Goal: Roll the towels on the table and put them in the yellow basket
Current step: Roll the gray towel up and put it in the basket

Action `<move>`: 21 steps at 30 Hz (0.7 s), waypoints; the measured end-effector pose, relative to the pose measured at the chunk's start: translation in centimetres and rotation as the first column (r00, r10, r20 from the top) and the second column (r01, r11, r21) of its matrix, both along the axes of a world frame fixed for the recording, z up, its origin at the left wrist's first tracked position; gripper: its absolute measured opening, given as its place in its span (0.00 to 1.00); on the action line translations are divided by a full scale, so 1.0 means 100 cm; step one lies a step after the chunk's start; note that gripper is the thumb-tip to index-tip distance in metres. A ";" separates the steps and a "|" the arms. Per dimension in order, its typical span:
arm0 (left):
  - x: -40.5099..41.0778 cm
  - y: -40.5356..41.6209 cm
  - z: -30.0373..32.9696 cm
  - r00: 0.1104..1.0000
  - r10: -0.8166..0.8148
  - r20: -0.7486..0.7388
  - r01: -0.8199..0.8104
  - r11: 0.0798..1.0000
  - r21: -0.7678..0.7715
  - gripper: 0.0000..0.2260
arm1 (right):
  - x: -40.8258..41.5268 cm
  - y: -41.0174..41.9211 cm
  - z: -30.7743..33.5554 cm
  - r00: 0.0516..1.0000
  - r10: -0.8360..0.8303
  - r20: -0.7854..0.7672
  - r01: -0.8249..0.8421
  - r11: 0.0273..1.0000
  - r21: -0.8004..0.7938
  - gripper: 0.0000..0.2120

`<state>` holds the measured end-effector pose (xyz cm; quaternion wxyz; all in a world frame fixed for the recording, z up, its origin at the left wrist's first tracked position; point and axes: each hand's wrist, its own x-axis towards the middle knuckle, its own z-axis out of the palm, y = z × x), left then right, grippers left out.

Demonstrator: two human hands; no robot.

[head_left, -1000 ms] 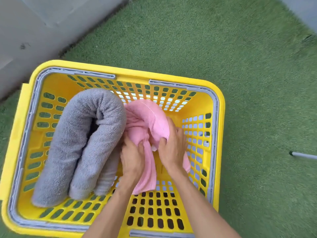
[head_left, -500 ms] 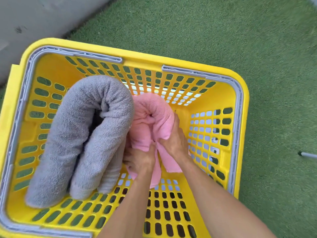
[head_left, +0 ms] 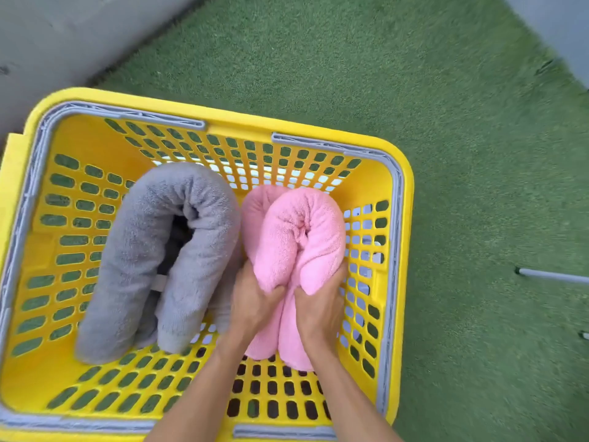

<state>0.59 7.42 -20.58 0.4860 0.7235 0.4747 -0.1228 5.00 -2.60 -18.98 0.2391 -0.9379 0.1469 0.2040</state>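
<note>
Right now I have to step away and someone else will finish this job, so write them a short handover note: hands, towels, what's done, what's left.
Left hand and right hand: both gripping the lower part of the pink towel, one on each side.
Pink towel: rolled, bent double, inside the yellow basket on its right side, not yet released.
Grey towel: rolled, bent into a U, lying in the basket's left side against the pink one.
Done: grey towel placed.
Left: settle the pink roll and let go. The table is out of view, so check there for more towels.

Basket's near-left rim off-frame.
</note>
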 end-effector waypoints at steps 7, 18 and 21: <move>0.008 0.005 -0.001 0.988 -0.088 -0.123 0.089 0.996 -0.002 0.29 | 0.009 0.010 -0.011 0.997 0.006 -0.076 -0.008 1.000 -0.027 0.45; 0.018 0.014 0.001 0.945 -0.197 -0.262 0.188 0.980 -0.058 0.29 | 0.002 0.014 -0.016 0.984 -0.037 -0.175 0.030 0.999 -0.045 0.47; 0.013 0.006 0.006 0.967 -0.148 -0.207 0.137 0.988 -0.068 0.25 | -0.001 0.010 -0.015 0.986 0.000 -0.165 -0.006 0.999 -0.034 0.46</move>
